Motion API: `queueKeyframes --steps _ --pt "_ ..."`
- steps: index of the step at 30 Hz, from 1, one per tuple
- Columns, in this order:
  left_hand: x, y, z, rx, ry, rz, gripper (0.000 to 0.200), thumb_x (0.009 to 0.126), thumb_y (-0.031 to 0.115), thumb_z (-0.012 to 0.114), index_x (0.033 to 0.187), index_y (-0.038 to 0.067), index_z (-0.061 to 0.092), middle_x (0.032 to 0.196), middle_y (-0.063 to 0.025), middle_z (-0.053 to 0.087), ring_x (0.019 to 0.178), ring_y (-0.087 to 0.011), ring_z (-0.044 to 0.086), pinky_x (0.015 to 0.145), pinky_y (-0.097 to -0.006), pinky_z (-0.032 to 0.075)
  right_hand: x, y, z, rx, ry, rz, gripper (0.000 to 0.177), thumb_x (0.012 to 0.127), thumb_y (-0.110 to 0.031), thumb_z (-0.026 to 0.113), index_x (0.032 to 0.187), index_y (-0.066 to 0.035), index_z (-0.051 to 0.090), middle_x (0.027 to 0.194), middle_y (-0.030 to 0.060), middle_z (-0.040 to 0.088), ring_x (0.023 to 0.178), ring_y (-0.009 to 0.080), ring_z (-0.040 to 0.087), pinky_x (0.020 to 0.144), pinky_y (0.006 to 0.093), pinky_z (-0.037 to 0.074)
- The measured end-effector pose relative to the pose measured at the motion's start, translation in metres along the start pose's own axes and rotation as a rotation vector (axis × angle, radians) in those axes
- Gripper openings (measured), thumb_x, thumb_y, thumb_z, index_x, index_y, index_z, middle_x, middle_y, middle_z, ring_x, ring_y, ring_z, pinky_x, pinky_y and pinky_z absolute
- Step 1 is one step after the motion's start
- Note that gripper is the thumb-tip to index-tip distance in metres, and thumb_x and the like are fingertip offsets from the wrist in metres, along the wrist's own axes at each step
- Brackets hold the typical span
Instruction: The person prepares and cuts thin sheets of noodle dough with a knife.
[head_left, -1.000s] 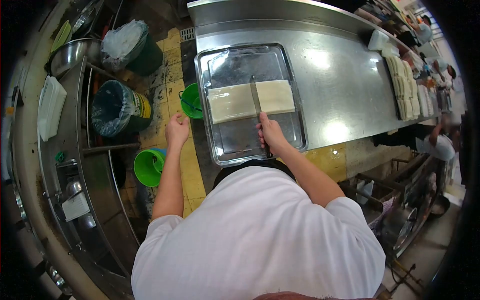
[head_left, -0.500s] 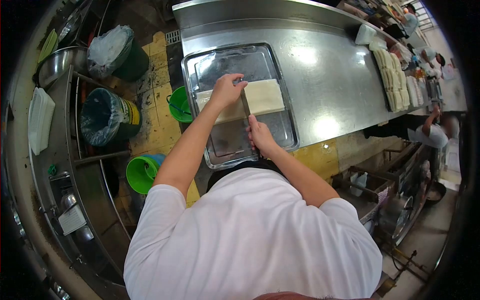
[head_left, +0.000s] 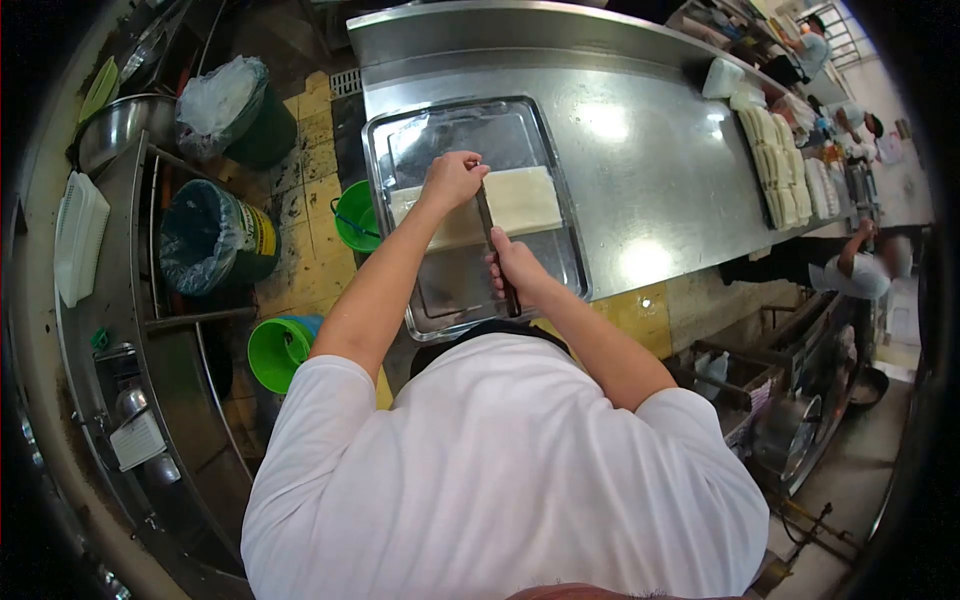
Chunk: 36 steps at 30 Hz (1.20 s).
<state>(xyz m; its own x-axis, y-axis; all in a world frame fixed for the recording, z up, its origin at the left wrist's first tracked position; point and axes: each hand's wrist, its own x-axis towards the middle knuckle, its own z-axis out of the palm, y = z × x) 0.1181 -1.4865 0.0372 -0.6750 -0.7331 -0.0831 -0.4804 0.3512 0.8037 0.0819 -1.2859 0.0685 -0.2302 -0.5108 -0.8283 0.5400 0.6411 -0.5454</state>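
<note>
A long knife [head_left: 484,207] stands across a pale, flat rectangular slab [head_left: 527,196], its blade running away from my body. My right hand [head_left: 518,268] is wrapped round the handle, whose dark end shows below the fist. At the far end of the blade, my left hand [head_left: 455,182] pinches the tip between thumb and fingers. Beneath the slab lies a shallow metal tray [head_left: 510,130]. My left hand and forearm cover some of the slab's left part.
The tray rests on a steel counter [head_left: 640,170]. Pale stacked packs [head_left: 775,165] sit at its far right, with a co-worker [head_left: 850,270] nearby. Green buckets [head_left: 275,358] and a lined bin [head_left: 215,235] stand on the floor at left.
The view has shifted slightly. The knife's handle end now shows more clearly below my right hand; both hands keep their hold on the knife over the slab.
</note>
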Motion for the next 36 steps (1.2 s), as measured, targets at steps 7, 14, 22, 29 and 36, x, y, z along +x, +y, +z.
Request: queueKeyframes --steps 7,14,22,29,36 --pt "-0.043 -0.014 -0.060 -0.139 0.303 -0.085 0.044 0.088 0.035 0.071 0.122 0.008 0.069 0.096 -0.0143 0.074 0.090 -0.0294 0.071 0.080 -0.0374 0.054 -0.061 -0.066 -0.006 0.049 -0.210 -0.005 0.038 0.105 -0.042 0.048 0.087 -0.009 0.050 0.065 -0.0013 0.046 0.051 0.0128 0.046 0.045 0.0314 0.044" --pt "-0.128 -0.122 -0.077 -0.162 0.552 -0.287 0.034 0.090 0.028 0.071 0.116 0.006 0.071 0.082 -0.0100 0.071 0.077 -0.0234 0.068 0.073 -0.0359 0.053 -0.025 0.045 -0.067 -1.058 0.132 -0.810 0.023 0.088 -0.014 0.071 0.107 -0.004 0.063 0.086 0.0134 0.064 0.082 0.0315 0.064 0.072 0.0426 0.050" --pt "-0.185 -0.142 -0.059 -0.132 0.511 -0.406 0.030 0.091 0.024 0.068 0.114 0.005 0.071 0.081 -0.0095 0.071 0.075 -0.0229 0.068 0.072 -0.0362 0.053 0.002 0.060 -0.081 -1.453 0.123 -0.975 0.041 0.072 -0.013 0.078 0.110 -0.005 0.066 0.109 0.0165 0.062 0.106 0.0338 0.057 0.092 0.0478 0.044" --pt "-0.194 -0.107 -0.046 -0.023 0.419 -0.430 0.027 0.090 0.029 0.069 0.104 0.007 0.074 0.084 -0.0124 0.073 0.077 -0.0261 0.071 0.071 -0.0380 0.054 0.054 -0.062 -0.087 -1.160 0.214 -1.024 0.042 0.082 -0.025 0.076 0.113 0.001 0.066 0.119 0.0250 0.061 0.116 0.0418 0.056 0.102 0.0443 0.045" --pt "-0.190 -0.100 -0.039 0.087 0.333 -0.531 0.027 0.086 0.033 0.073 0.092 0.007 0.077 0.082 -0.0146 0.073 0.075 -0.0333 0.070 0.069 -0.0418 0.053 0.129 -0.151 -0.075 -1.585 -0.029 -0.661 0.051 0.079 -0.035 0.074 0.114 0.001 0.069 0.111 0.0226 0.070 0.105 0.0376 0.066 0.093 0.0432 0.052"
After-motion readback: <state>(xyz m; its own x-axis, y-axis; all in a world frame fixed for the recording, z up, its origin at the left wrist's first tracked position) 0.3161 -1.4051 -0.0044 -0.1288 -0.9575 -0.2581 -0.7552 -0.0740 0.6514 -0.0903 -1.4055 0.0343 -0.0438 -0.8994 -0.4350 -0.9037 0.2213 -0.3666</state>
